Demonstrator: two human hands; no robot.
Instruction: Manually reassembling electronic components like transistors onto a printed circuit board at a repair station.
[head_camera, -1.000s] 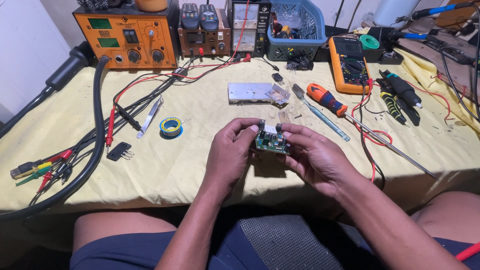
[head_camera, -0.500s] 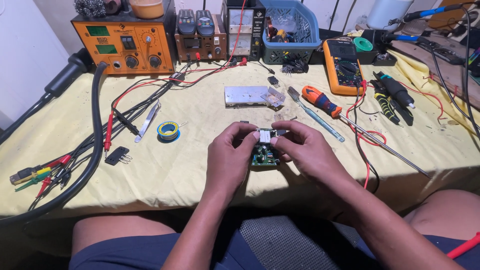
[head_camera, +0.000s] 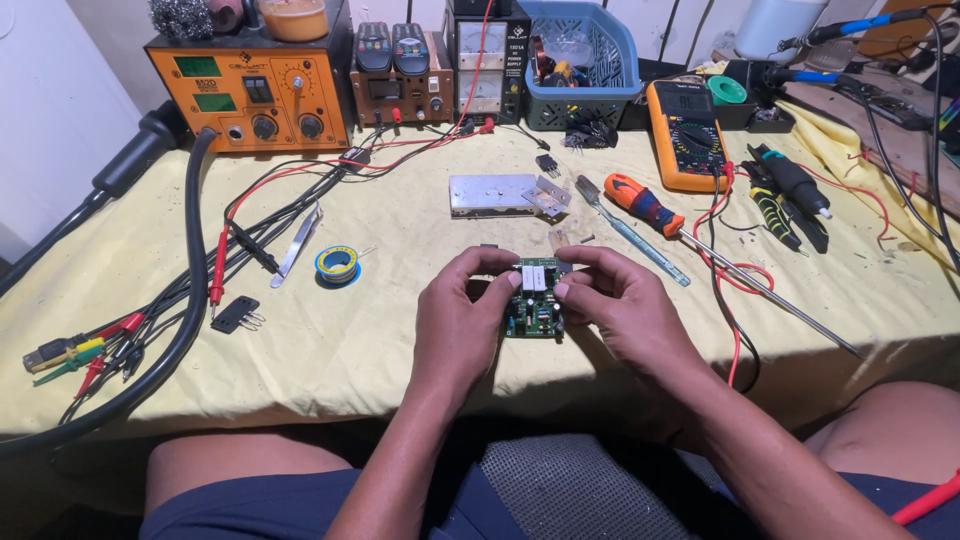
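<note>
Left hand (head_camera: 462, 315) and right hand (head_camera: 615, 305) both pinch a small green circuit board (head_camera: 533, 304) between fingertips, held upright just above the yellow tabletop (head_camera: 400, 330) near its front edge. Solder spool (head_camera: 337, 264) to the left, orange-handled screwdriver (head_camera: 648, 206) behind on the right.

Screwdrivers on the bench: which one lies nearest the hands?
The orange-handled screwdriver, just beyond the right hand, its long shaft running down to the right. The black-and-green-handled ones lie farther right, by the yellow multimeter.
</note>
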